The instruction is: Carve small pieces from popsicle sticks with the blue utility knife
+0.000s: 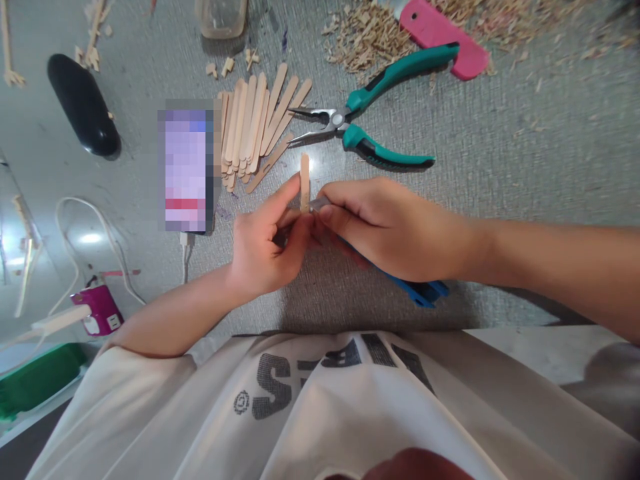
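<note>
My left hand [270, 243] is closed on a wooden craft stick [305, 179], which stands nearly upright between thumb and fingers. Wrapped round a blue utility knife [425, 292], my right hand [395, 230] has its thumb and forefinger near the grey metal blade [320, 202]. That blade meets the lower part of the stick, close to my left fingertips. Most of the knife's handle is hidden under my right palm. Just beyond my left hand lies a fanned pile of craft sticks [245, 127]. Needle-nose pliers [337, 120] with green handles rest spread beside the pile.
A phone [185, 173] with a cable is left of the pile, near a black oblong case [84, 105]. Wood shavings [370, 37] and a pink-handled cutter [445, 40] lie at the back. A purple plug adapter [103, 310] sits at the left, with a clear container [221, 19] behind.
</note>
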### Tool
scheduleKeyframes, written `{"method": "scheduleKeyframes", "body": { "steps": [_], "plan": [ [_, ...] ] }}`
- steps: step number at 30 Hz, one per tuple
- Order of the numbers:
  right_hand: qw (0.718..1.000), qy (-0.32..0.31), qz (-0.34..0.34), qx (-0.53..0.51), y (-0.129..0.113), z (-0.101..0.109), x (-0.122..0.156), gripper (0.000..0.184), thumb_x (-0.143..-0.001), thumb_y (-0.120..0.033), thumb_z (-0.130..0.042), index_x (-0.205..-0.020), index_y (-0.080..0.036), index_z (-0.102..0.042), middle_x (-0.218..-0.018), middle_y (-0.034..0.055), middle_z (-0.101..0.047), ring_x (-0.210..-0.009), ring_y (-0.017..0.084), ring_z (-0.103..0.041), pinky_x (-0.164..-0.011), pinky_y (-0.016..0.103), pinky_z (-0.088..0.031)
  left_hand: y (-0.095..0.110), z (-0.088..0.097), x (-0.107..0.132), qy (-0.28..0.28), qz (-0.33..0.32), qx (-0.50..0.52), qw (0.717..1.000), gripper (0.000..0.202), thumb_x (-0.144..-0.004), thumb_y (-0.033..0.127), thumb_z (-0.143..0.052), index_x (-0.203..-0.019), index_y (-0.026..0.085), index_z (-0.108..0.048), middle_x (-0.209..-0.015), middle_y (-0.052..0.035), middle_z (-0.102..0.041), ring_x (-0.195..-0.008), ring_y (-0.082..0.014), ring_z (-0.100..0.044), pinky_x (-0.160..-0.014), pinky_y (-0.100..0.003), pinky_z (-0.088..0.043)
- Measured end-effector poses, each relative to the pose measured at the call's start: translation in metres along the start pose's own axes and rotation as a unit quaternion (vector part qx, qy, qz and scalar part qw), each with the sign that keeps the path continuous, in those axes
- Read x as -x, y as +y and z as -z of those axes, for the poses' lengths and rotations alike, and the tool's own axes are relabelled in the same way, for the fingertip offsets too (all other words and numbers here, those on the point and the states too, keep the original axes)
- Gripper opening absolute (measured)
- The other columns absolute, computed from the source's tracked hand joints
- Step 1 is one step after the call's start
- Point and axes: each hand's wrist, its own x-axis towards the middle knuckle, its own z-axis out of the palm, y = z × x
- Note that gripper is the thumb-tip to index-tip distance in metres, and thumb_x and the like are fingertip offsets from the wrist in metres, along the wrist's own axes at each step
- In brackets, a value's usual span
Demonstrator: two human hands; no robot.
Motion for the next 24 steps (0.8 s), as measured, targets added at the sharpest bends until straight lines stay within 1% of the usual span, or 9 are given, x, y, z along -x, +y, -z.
{"method": "scheduleKeyframes", "body": {
  "steps": [3, 6, 8, 11, 14, 16, 19, 24],
  "plan": [
    [1.0, -0.023, -0.003, 0.002, -0.002, 0.001, 0.0, 0.043, -0.104, 0.003, -0.053, -0.071, -0.024, -0.047, -0.061, -0.004, -0.056, -0.066, 0.013, -0.058, -0.066, 0.029, -0.04, 0.003, 0.001, -0.002, -0.005, -0.05, -0.017, 0.999, 0.052, -0.115, 0.035, -0.061, -0.166, 0.022, -0.061, -0.078, 0.0016, -0.08, -0.06, -0.0132, -0.075, -0.063, -0.025, -0.066],
    [0.999, -0.041, 0.016, 0.003, -0.002, 0.005, -0.002, 0.042, -0.102, 0.004, -0.053, -0.072, -0.024, -0.049, -0.06, -0.0054, -0.053, -0.065, 0.013, -0.058, -0.067, 0.029, -0.041, 0.007, 0.002, -0.006, -0.036, -0.084, 0.015, 0.996, 0.048, -0.115, 0.027, -0.059, -0.163, 0.022, -0.065, -0.079, 0.0005, -0.082, -0.056, -0.0111, -0.073, -0.06, -0.022, -0.066],
    [0.998, -0.052, 0.025, 0.003, -0.001, 0.008, -0.003, 0.042, -0.101, 0.005, -0.054, -0.07, -0.024, -0.049, -0.058, -0.006, -0.052, -0.065, 0.013, -0.058, -0.067, 0.028, -0.042, 0.009, 0.003, -0.009, -0.052, -0.09, 0.036, 0.994, 0.047, -0.116, 0.025, -0.057, -0.162, 0.024, -0.067, -0.08, 0.0002, -0.082, -0.055, -0.0104, -0.073, -0.057, -0.02, -0.065],
    [0.997, -0.067, 0.035, -0.014, -0.002, 0.011, -0.005, 0.045, -0.101, 0.008, -0.052, -0.068, -0.023, -0.048, -0.057, -0.0066, -0.051, -0.062, 0.011, -0.057, -0.065, 0.026, -0.042, 0.011, 0.004, -0.012, -0.068, -0.081, 0.061, 0.993, 0.044, -0.117, 0.029, -0.058, -0.16, 0.027, -0.069, -0.082, 0.0003, -0.082, -0.055, -0.0104, -0.074, -0.054, -0.018, -0.064],
    [0.995, -0.078, 0.029, -0.051, 0.0, 0.011, -0.005, 0.046, -0.105, 0.006, -0.049, -0.069, -0.022, -0.052, -0.054, -0.0075, -0.051, -0.051, 0.008, -0.052, -0.054, 0.025, -0.038, 0.01, 0.006, -0.014, -0.071, -0.056, 0.081, 0.993, 0.044, -0.117, 0.038, -0.062, -0.159, 0.029, -0.069, -0.083, 0.0004, -0.082, -0.053, -0.0107, -0.073, -0.051, -0.019, -0.064],
    [0.993, -0.089, 0.014, -0.079, 0.002, 0.011, -0.005, 0.044, -0.11, 0.001, -0.047, -0.073, -0.02, -0.059, -0.054, -0.0075, -0.052, -0.045, 0.007, -0.05, -0.049, 0.024, -0.038, 0.008, 0.007, -0.014, -0.066, -0.034, 0.087, 0.993, 0.047, -0.116, 0.044, -0.064, -0.16, 0.029, -0.069, -0.079, 0.0012, -0.08, -0.052, -0.0116, -0.073, -0.05, -0.021, -0.065],
    [0.987, -0.102, 0.011, -0.12, 0.007, 0.012, -0.005, 0.04, -0.117, -0.009, -0.047, -0.083, -0.018, -0.067, -0.057, -0.007, -0.055, -0.043, 0.007, -0.051, -0.048, 0.022, -0.042, 0.003, 0.008, -0.014, -0.055, -0.018, 0.09, 0.994, 0.05, -0.114, 0.049, -0.069, -0.16, 0.03, -0.069, -0.072, 0.0028, -0.077, -0.049, -0.0131, -0.072, -0.047, -0.023, -0.063],
    [0.977, -0.12, 0.029, -0.174, 0.012, 0.015, -0.006, 0.037, -0.12, -0.018, -0.051, -0.087, -0.017, -0.069, -0.062, -0.0062, -0.056, -0.045, 0.006, -0.051, -0.045, 0.02, -0.042, -0.002, 0.008, -0.015, -0.044, -0.021, 0.11, 0.993, 0.049, -0.111, 0.05, -0.073, -0.158, 0.034, -0.071, -0.07, 0.0033, -0.075, -0.049, -0.0146, -0.073, -0.045, -0.023, -0.06]
  ]
}}
